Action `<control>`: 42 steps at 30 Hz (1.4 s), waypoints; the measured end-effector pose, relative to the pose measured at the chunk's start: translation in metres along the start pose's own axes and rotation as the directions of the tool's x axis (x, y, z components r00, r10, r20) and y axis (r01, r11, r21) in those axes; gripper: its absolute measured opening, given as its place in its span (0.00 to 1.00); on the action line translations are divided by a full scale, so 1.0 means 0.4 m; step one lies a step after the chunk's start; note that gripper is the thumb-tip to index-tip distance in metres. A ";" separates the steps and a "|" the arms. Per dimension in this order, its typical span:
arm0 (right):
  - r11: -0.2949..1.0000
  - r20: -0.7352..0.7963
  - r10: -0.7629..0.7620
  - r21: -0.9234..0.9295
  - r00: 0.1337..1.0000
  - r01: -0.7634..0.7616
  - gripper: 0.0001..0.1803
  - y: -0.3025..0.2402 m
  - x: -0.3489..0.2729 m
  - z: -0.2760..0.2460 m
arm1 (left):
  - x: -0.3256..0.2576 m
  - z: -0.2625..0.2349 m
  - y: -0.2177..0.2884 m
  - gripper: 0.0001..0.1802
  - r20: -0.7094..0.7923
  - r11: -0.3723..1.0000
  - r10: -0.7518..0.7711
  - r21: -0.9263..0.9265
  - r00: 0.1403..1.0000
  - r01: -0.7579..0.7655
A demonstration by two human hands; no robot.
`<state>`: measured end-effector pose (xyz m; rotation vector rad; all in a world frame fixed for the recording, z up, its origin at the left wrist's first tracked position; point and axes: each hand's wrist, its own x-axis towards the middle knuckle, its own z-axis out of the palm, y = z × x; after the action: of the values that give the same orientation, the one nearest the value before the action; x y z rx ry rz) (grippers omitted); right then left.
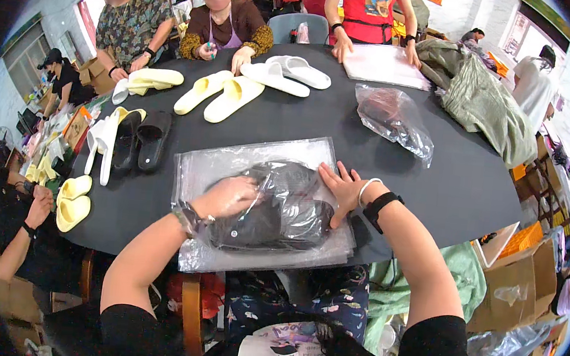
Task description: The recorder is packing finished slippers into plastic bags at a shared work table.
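Observation:
A pair of black slippers [264, 220] lies inside a clear plastic bag [302, 210] in front of me, on a stack of flat clear bags [198, 257]. My left hand [229, 197] reaches into the bag's mouth, with plastic around the wrist. Its fingers are curled onto the slippers, and the fingertips are partly hidden. At the bag's other end, my right hand [343, 188] presses on the plastic with its fingers spread.
Yellow slippers [234, 101], white slippers [277, 78] and black slippers [153, 139] stand on the dark table [447, 200]. A bagged dark pair [387, 116] lies far right, near a grey-green sack [484, 101]. Co-workers stand or sit around the far and left edges.

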<state>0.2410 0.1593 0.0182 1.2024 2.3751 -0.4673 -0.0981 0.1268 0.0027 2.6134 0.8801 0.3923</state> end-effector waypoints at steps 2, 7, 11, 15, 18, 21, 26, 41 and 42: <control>1.000 0.004 -0.005 0.001 1.000 0.005 0.86 -0.003 -0.007 -0.002 | -0.049 -0.028 -0.024 0.11 0.029 0.993 -0.018 0.114 0.999 0.015; 1.000 0.035 0.008 0.023 0.999 -0.009 0.87 -0.010 -0.016 -0.014 | -0.113 -0.016 -0.001 0.20 -0.155 0.996 -0.087 -0.015 0.984 0.086; 1.000 0.027 0.011 0.017 1.000 -0.012 0.86 -0.002 -0.011 -0.008 | -0.024 -0.030 0.050 0.25 0.045 0.991 -0.069 0.119 0.997 0.063; 1.000 0.033 0.003 0.020 0.999 -0.003 0.86 -0.003 -0.002 0.006 | 0.043 -0.021 0.063 0.29 0.002 0.996 -0.070 0.058 0.998 0.070; 1.000 0.009 -0.002 -0.018 1.000 0.002 0.84 -0.002 0.003 0.009 | 0.061 0.006 0.055 0.28 -0.010 0.973 -0.132 0.188 0.991 0.131; 1.000 0.010 -0.002 0.001 1.000 0.002 0.85 0.003 0.000 0.017 | 0.055 0.042 0.034 0.23 -0.054 0.965 -0.141 0.214 0.989 0.149; 1.000 0.023 0.002 -0.023 1.000 -0.001 0.87 -0.018 -0.022 0.000 | 0.001 0.063 -0.020 0.17 -0.174 0.987 -0.023 0.153 0.984 0.050; 1.000 -0.041 0.028 -0.002 0.999 -0.029 0.86 -0.025 -0.034 -0.002 | -0.522 -0.186 -0.078 0.16 -0.319 0.657 -0.676 0.147 0.664 0.740; 1.000 -0.049 0.011 -0.006 0.999 -0.012 0.86 -0.031 -0.028 -0.007 | -0.598 -0.196 -0.127 0.16 -0.408 0.660 -0.628 0.172 0.663 0.731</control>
<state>0.2361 0.1461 0.0278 1.2377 2.4077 -0.4314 -0.3373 0.0342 0.0173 2.2378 2.1182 0.4777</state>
